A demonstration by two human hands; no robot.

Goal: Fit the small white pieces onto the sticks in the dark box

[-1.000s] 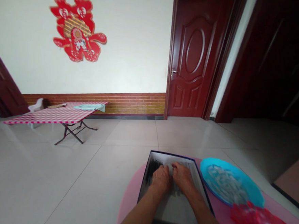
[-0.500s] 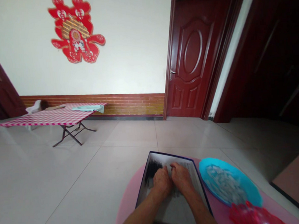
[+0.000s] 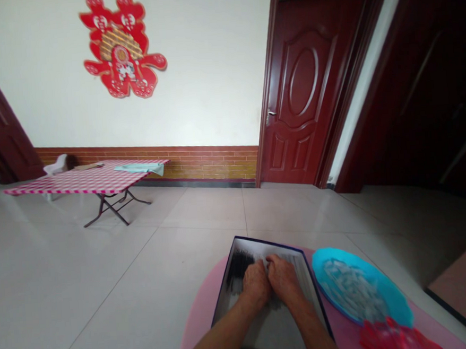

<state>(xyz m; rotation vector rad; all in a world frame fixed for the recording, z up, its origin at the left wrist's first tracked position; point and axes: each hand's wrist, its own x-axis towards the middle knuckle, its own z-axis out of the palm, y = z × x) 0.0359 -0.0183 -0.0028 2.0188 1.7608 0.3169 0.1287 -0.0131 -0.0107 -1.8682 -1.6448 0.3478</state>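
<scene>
Both hands are inside a shallow box (image 3: pixel 311 269) with a dark blue rim and pale inside. My left hand (image 3: pixel 256 282) is closed, its fingertips pinched near the box's middle. Right beside it, my right hand (image 3: pixel 282 274) is closed too, thumb and fingers drawn together. Whatever lies between the fingertips is too small and blurred to name. A bunch of thin black bristle-like pieces (image 3: pixel 239 263) lies left of my left hand. Thin clear grey strips (image 3: pixel 301 270) lie along the right side of the box, by my right hand.
The box stands on a pink round table (image 3: pixel 200 309). To its right is a blue basin (image 3: pixel 399 301) of whitish translucent pieces (image 3: pixel 355 288), with a red plastic bag (image 3: pixel 396 336) in front. Farther off stand a checked folding table (image 3: pixel 85 179) and a dark red door (image 3: pixel 303 95).
My left hand has shifted very slightly to the right, closer against my right hand. The whole view has turned a little; otherwise things stand as before.
</scene>
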